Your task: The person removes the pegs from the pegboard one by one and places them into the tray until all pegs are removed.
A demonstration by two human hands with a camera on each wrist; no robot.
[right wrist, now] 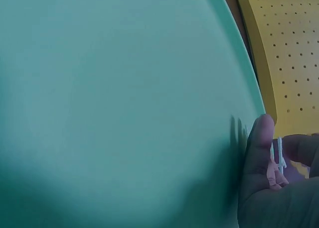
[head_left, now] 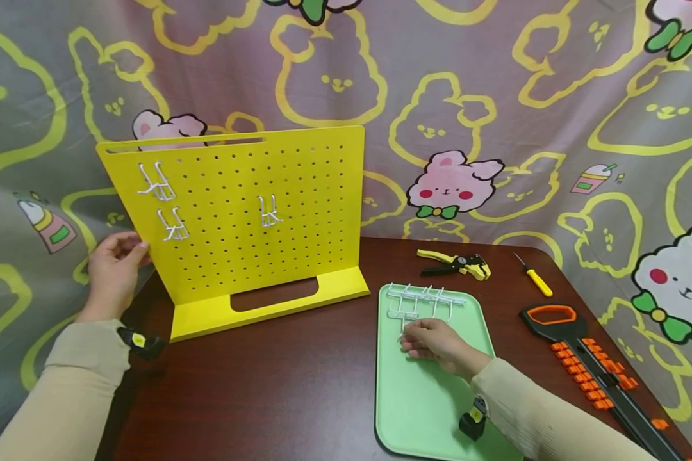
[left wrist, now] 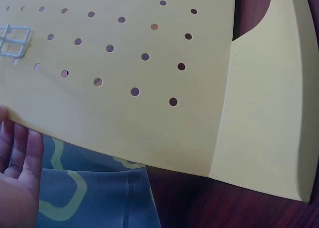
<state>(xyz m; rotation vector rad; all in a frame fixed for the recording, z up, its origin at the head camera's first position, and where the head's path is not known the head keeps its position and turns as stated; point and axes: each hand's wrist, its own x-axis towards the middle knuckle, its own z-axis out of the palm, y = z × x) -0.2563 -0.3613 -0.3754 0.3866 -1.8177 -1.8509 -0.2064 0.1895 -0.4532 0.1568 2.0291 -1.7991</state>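
A yellow pegboard (head_left: 300, 237) stands upright on its foot. Its left edge is pinched by my left hand (head_left: 115, 269), thumb at the front; the left wrist view shows the fingers (left wrist: 33, 153) at that edge. Three white double wire hooks hang on the board: an upper left hook (head_left: 160, 186), one below it (head_left: 175, 225) and a middle hook (head_left: 268, 212). Above the green tray (head_left: 421, 410), my right hand (head_left: 438, 346) pinches a white wire hook (right wrist: 280, 153), mostly hidden by the fingers. More white wire hooks (head_left: 427, 296) lie at the tray's far end.
Behind the tray lie yellow-and-black wire strippers (head_left: 455, 264). Further right are a yellow-handled screwdriver (head_left: 537, 280) and a black rack with orange clips (head_left: 588, 365). A patterned curtain (head_left: 334, 70) hangs behind the dark wooden table (head_left: 277, 397).
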